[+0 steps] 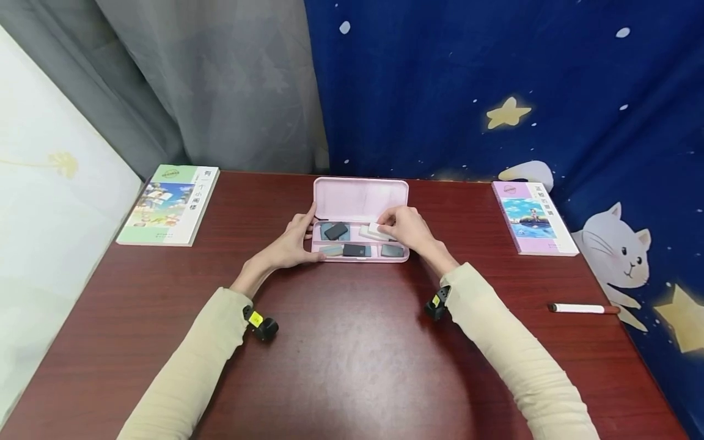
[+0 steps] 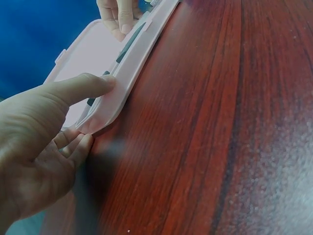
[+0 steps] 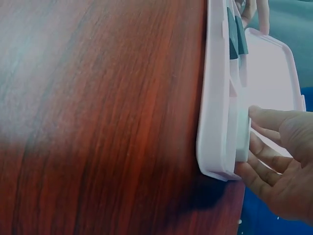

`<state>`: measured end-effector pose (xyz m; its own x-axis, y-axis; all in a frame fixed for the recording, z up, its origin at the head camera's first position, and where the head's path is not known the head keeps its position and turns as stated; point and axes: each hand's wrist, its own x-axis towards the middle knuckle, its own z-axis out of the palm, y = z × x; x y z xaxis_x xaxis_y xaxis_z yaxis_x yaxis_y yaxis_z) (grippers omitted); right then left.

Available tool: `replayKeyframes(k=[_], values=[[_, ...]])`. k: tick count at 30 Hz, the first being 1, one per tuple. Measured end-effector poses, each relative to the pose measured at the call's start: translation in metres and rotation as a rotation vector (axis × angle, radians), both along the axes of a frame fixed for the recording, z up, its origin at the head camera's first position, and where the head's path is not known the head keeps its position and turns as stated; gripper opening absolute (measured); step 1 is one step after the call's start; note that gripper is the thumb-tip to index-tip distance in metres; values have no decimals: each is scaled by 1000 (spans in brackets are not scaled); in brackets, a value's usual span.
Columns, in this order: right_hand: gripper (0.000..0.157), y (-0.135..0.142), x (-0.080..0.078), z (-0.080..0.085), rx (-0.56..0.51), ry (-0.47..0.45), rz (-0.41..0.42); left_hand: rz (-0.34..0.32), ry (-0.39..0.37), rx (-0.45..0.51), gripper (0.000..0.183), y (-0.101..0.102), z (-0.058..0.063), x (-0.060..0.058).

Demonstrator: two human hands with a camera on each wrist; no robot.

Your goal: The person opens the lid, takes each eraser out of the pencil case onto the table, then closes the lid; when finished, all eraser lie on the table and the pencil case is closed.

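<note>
A pink pencil case (image 1: pixel 360 199) lies on the table with its lid raised at the back. My left hand (image 1: pixel 287 245) grips the case's left end; in the left wrist view the thumb (image 2: pixel 100 84) presses on the front wall and the fingers curl at the end. Over the back right compartment, my right hand (image 1: pixel 411 232) pinches a white eraser-like block (image 3: pixel 242 132). A dark block (image 1: pixel 336 230) lies at the back left. Along the front are a pale block (image 1: pixel 332 250), a black block (image 1: pixel 354 250) and a grey block (image 1: pixel 392 251).
The brown table (image 1: pixel 352 342) stands against curtains. A green-covered book (image 1: pixel 165 208) lies at the back left, a purple-covered book (image 1: pixel 532 217) at the back right. A white marker (image 1: pixel 580 308) with dark ends lies near the right edge.
</note>
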<state>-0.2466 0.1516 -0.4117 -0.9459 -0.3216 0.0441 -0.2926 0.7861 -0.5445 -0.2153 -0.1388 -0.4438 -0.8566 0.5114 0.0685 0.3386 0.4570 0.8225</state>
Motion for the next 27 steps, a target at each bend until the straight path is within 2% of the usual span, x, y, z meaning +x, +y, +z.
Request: replayKeyframes(k=[6,14,21,27], values=[[8,-1,0,6,50,-26,-26,7,-6,-5,117,1,1,0],[8,-3,-2,10,54,-54,-28,6,-3,-4,117,0,4,0],[8,1,-2,10,-3,-87,-49,-6,13,-15,117,0,2,-2],[11,3,-3,6,-67,-79,25,-4,3,-15,117,0,0,-1]])
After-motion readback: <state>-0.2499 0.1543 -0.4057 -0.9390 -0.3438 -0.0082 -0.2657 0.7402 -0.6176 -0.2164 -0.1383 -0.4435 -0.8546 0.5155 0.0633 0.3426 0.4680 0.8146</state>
